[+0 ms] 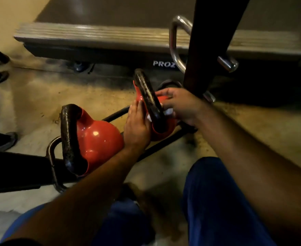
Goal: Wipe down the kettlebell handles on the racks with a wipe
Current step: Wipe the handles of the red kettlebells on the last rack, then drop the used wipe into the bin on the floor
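Two red kettlebells with black handles sit on a low black rack rail (163, 142). The nearer kettlebell (96, 137) stands at the left, untouched. The farther kettlebell (163, 128) is between my hands. My left hand (137, 125) lies flat against its left side, fingers extended, steadying it. My right hand (179, 105) is on the right of its black handle (149, 98), fingers curled around a white wipe (168, 112) pressed at the handle. Only small bits of the wipe show.
A dark vertical rack post (204, 50) with chrome loops (176, 45) rises just behind my right hand. A treadmill deck (110, 36) runs across the back. Someone's shoes (6, 141) are at the left edge. My blue-trousered knees (217, 201) are below.
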